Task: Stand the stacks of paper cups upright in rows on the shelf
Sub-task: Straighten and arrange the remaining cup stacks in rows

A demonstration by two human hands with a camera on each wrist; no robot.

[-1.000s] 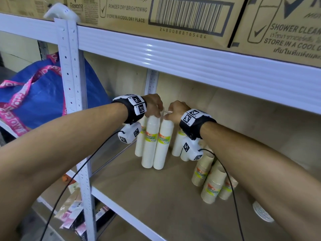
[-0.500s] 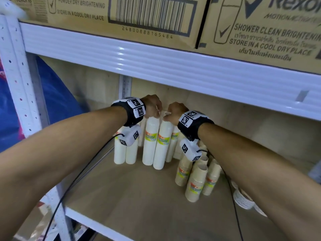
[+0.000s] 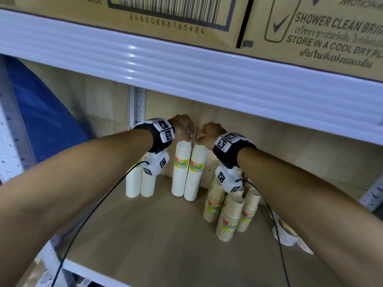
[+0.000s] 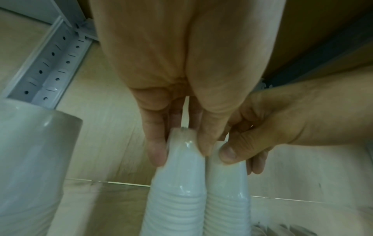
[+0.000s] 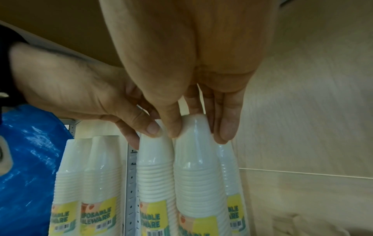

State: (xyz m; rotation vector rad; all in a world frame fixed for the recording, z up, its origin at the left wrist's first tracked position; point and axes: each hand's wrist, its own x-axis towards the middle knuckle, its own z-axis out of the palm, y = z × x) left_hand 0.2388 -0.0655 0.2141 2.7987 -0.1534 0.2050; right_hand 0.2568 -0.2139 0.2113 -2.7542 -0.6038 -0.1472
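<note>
The left hand [image 3: 183, 127] pinches the top of one white cup stack [image 3: 181, 168], the right hand [image 3: 210, 132] pinches the stack beside it [image 3: 195, 172]; both stacks stand touching on the shelf [image 3: 155, 235].

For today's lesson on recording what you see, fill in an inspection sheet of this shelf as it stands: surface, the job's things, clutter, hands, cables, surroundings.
Surface: wooden shelf board, white metal front rail.
Job's things: two white cup stacks upright side by side, held at their tops; two more white stacks upright to their left; brown cup stacks to the right, leaning.
Clutter: paper plates at the right edge.
Hands: left hand fingers grip the left held stack; right hand fingers grip the right one.
Cables: black wire from each wrist camera.
Surroundings: cardboard boxes on the shelf above; blue bag at left.
</note>
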